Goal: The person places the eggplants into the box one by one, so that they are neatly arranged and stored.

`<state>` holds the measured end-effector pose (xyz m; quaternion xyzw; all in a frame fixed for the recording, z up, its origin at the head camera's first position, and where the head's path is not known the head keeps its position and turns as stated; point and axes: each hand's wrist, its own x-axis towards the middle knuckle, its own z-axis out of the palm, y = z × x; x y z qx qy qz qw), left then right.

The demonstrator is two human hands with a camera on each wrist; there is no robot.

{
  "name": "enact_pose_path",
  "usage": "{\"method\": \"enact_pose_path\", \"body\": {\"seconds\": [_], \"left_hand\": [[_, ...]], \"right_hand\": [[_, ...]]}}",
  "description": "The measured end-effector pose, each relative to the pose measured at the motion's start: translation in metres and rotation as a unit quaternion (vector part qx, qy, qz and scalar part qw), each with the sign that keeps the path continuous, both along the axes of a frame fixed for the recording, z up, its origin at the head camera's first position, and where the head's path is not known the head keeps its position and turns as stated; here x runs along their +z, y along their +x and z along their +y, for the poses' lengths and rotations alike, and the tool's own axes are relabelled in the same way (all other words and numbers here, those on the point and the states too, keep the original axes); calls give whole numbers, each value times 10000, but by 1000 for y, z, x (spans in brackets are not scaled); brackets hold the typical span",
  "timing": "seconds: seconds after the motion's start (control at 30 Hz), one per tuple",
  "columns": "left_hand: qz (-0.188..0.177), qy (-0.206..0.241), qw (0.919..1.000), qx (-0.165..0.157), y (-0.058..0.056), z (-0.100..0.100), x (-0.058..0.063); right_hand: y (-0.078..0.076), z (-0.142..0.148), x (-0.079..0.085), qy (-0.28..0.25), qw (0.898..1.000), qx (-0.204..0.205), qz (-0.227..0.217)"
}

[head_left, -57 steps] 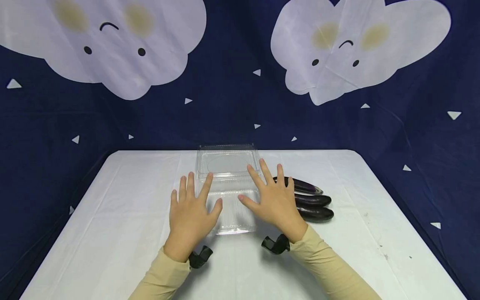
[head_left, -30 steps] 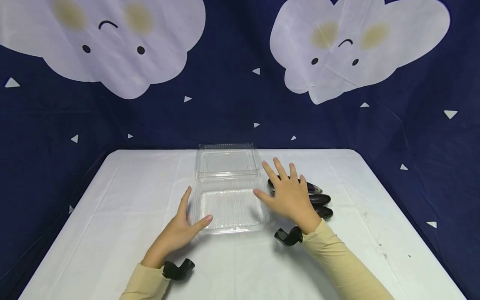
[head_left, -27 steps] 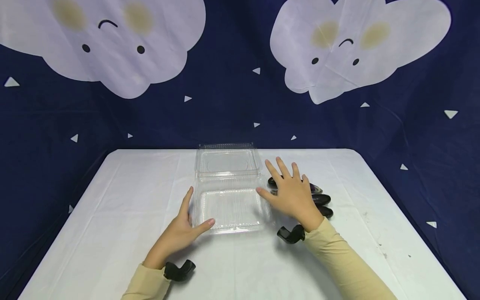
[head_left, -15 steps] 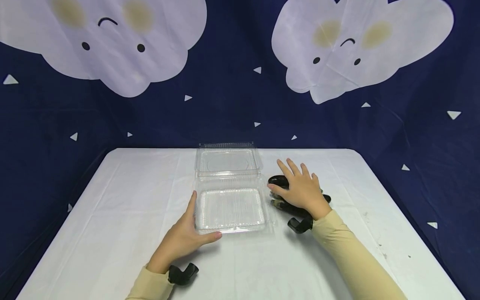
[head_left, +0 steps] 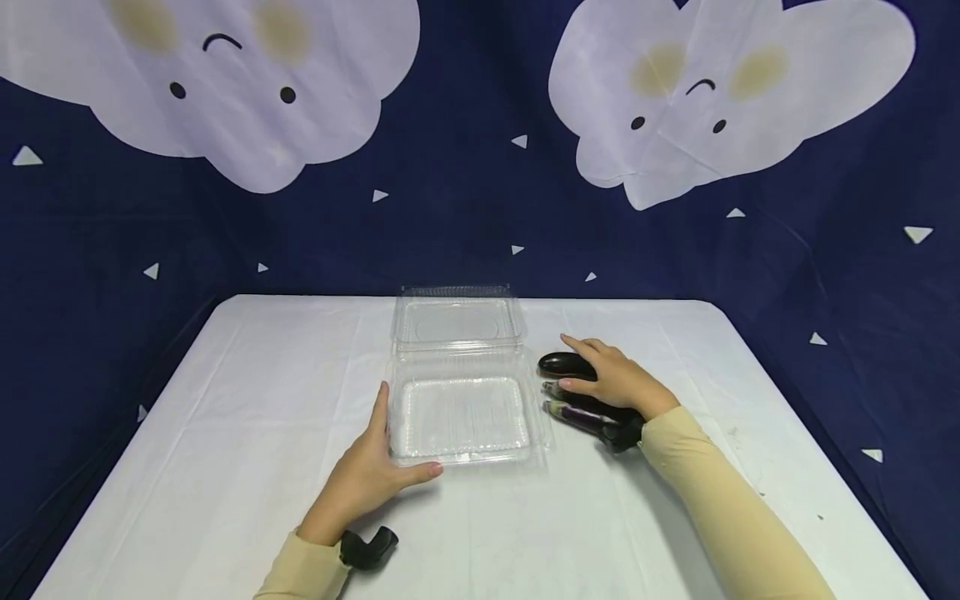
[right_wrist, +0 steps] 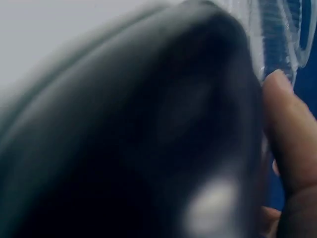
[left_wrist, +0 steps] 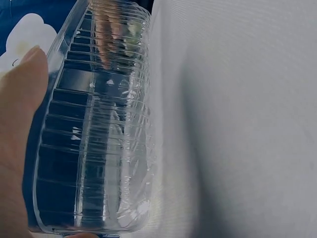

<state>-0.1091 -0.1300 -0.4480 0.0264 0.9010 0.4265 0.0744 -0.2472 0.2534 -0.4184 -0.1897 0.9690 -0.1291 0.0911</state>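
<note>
Head feed: three dark eggplants lie side by side on the white cloth [head_left: 240, 467], just right of the clear hinged container. The right hand [head_left: 618, 379] is down over them. I read its thumb and forefinger as parted, straddling the far eggplant [head_left: 562, 364], with the thumb tip by the stem end of the middle eggplant [head_left: 551, 389]. The near eggplant [head_left: 577, 415] shows its pale stem end toward the container; its other end passes behind the black wrist mount [head_left: 622, 433]. In the right wrist feed a dark, blurred eggplant fills most of my view, the thumb [right_wrist: 287, 119] alongside it. Contact looks likely, but the blur keeps me from confirming a grip.

The left hand [head_left: 367, 471] is spread wide, thumb along the near edge of the container base [head_left: 397, 421], forefinger up its left wall. I note it touching the corner, fingers extended rather than curled. The left wrist feed gives me the ribbed wall close up beside the thumb.

Container: lid [head_left: 457, 321] folded back on the far side, hinge between the halves; white cloth shows through the base floor.
</note>
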Motion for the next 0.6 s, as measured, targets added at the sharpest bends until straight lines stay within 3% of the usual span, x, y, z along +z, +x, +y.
{"method": "enact_pose_path", "body": {"seconds": [0.6], "left_hand": [[24,46,10000,32,0,-1,-1]], "right_hand": [[-19,9,-14,-559,9977,234,-315]]}}
